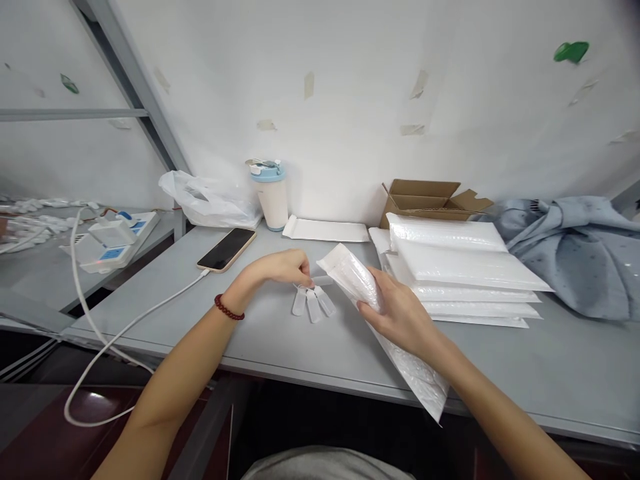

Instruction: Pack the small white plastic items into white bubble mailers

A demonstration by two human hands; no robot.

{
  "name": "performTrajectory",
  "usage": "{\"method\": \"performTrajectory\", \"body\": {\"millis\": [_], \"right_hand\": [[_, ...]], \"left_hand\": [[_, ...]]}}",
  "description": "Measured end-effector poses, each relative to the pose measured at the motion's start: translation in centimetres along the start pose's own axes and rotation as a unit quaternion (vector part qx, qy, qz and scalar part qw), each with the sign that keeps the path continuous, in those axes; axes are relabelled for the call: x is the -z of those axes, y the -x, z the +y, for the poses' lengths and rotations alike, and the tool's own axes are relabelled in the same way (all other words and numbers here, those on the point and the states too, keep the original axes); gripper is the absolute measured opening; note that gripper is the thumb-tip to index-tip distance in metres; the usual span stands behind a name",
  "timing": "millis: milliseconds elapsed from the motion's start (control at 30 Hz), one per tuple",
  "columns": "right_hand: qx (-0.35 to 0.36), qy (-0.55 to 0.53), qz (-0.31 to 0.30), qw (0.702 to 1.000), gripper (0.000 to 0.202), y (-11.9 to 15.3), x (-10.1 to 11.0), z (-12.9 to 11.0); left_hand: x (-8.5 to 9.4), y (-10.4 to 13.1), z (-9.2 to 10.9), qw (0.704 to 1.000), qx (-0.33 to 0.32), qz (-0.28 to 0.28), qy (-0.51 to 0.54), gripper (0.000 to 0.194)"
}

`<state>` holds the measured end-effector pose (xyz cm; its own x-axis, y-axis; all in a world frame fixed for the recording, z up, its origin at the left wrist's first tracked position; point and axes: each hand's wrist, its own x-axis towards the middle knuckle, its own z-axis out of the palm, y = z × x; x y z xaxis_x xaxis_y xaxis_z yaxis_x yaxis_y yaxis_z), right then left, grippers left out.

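Observation:
My left hand (291, 268), with a dark red bead bracelet on its wrist, pinches the top of a small bunch of translucent plastic tags (313, 307). The tags fan out over the grey table, their lower ends toward me. My right hand (400, 311) is wrapped round a white bubble mailer (411, 363), which slants from beside the tags down past the table's front edge. Right of it lies a stack of white bubble mailers (450, 260). My right palm and part of the held mailer's middle are hidden from view.
An open cardboard box (425, 193) stands behind the stack, with grey-blue cloth (580, 253) to its right. Along the back are a flat white packet (327, 230), a cup (273, 197) and a plastic bag (210, 200). A phone (227, 250) with a white cable lies left.

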<state>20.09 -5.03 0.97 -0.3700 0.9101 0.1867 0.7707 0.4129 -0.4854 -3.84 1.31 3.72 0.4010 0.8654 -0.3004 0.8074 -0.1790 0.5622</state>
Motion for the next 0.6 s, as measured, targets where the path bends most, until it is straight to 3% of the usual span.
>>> {"method": "performTrajectory", "body": {"millis": [200,300,467,533,600], "right_hand": [[0.000,-0.005,0.003,1.000,0.044,0.0,0.1,0.0],[0.003,-0.008,0.006,1.000,0.044,0.1,0.2,0.0],[0.012,-0.002,-0.003,1.000,0.043,0.2,0.2,0.0],[0.019,-0.004,-0.005,1.000,0.043,0.2,0.1,-0.1],[0.025,-0.007,-0.004,1.000,0.043,0.2,0.1,-0.1]], "left_hand": [[1.1,0.8,0.0,0.993,-0.031,-0.007,0.116,0.011],[2.5,1.9,-0.6,0.978,-0.030,0.060,0.197,0.009],[4.0,2.9,-1.6,0.910,-0.063,0.212,0.351,0.010],[3.8,2.6,-1.5,0.878,-0.094,0.235,0.407,0.012],[3.2,2.1,-1.1,0.864,-0.111,0.231,0.434,0.013]]}}
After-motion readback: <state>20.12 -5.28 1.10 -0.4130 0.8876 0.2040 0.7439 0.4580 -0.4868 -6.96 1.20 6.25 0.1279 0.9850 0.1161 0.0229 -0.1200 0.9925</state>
